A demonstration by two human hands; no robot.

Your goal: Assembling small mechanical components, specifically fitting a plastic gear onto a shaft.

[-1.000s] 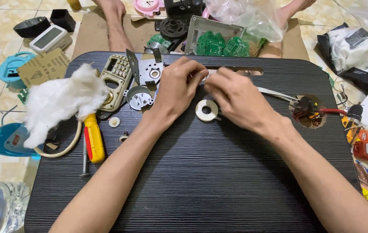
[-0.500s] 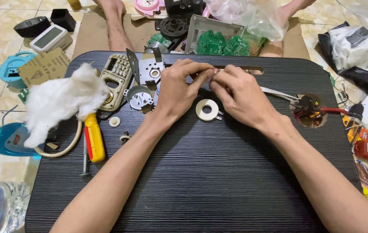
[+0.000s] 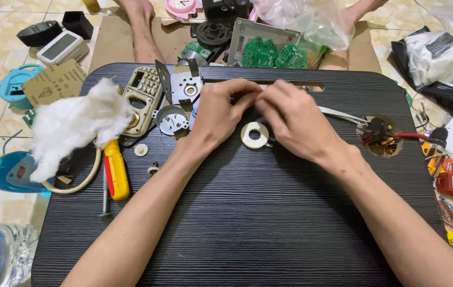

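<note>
Both hands meet over the far middle of the black desk (image 3: 247, 223): the left hand (image 3: 221, 114) and the right hand (image 3: 295, 125) have their fingertips pressed together around something small, too hidden between the fingers to name. Just below the fingertips lies one white ring (image 3: 254, 134), flat on the desk and touching neither hand. Left of the left hand sit one round metal gear case (image 3: 172, 119), one metal plate (image 3: 184, 85) and one beige keypad housing (image 3: 142, 98); farther left are one wad of white cotton (image 3: 75, 125) and one yellow-handled screwdriver (image 3: 115, 170). Right of the right hand, one soldering tool (image 3: 380, 133) lies near the desk's right edge. The near half of the desk, under the forearms, is bare.
</note>
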